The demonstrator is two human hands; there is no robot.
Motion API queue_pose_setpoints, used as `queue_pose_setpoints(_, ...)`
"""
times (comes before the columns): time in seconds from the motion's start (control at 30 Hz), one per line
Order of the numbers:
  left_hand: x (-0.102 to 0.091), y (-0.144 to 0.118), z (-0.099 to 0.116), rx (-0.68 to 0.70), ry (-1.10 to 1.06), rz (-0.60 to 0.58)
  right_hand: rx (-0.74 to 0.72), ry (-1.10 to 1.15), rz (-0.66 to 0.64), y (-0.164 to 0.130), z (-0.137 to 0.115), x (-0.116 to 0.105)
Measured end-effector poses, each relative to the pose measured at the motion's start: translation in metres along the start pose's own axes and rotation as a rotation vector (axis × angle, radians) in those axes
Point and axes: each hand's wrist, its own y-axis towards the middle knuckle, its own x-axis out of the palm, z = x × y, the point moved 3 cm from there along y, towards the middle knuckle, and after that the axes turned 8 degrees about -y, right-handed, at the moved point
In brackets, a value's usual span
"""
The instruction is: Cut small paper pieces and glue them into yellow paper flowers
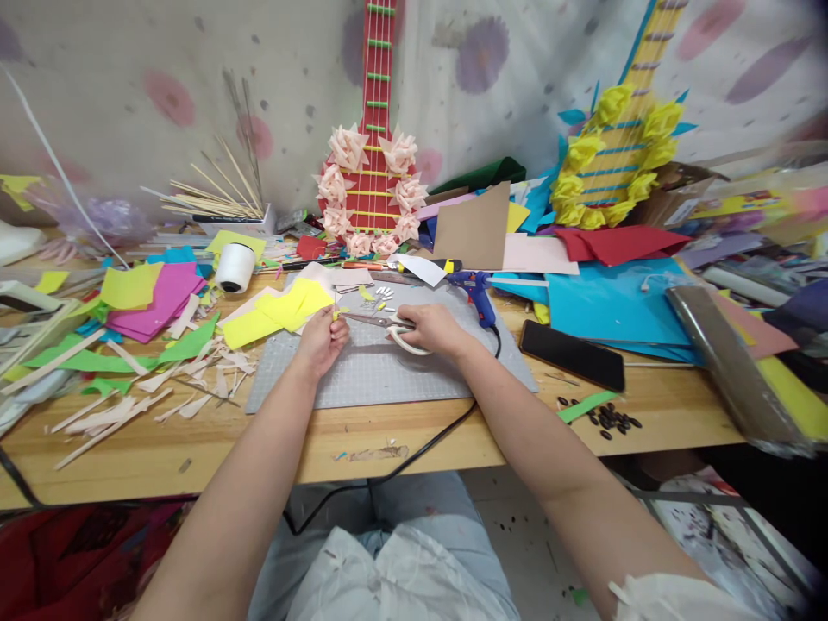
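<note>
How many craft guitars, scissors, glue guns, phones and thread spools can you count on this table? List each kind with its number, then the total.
Craft guitars: 2, red and yellow
Scissors: 1, in the right hand
Glue guns: 1
Phones: 1
Thread spools: 1
Total: 6

Bright, even light fills the frame — shadows are soft and faint. The centre is sharp; the right edge and upper right corner smear into blur, and the wide lens bows the wooden table (pixel 194 448) — edges stretch outward.
</note>
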Motion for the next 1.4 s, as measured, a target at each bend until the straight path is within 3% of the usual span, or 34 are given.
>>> queue_pose_setpoints(0.2, -0.002, 0.002, 0.000, 0.008, -0.011, -0.018, 0.057, 0.034, 0.015, 0.002, 0.008, 0.002)
queue_pose_setpoints(0.4, -0.007, 0.005, -0.002, 0.073, -0.012, -0.022, 0.349, 0.018, 0.092, 0.004, 0.042, 0.013)
queue_pose_setpoints(0.5, -0.009, 0.007, -0.003, 0.140, 0.026, 0.023, 0.417, -0.005, 0.114, 0.003, 0.053, 0.015)
queue_pose_setpoints(0.77, -0.011, 0.010, -0.006, 0.236, 0.086, 0.063, 0.491, -0.063, 0.067, 0.006, 0.048, 0.009)
queue_pose_setpoints(1.07, -0.014, 0.010, -0.007, 0.245, 0.136, 0.073, 0.488, -0.041, 0.120, 0.014, 0.050, 0.012)
queue_pose_setpoints(1.4, -0.013, 0.008, -0.008, 0.252, 0.184, 0.023, 0.356, -0.011, 0.159, 0.017, 0.055, 0.016)
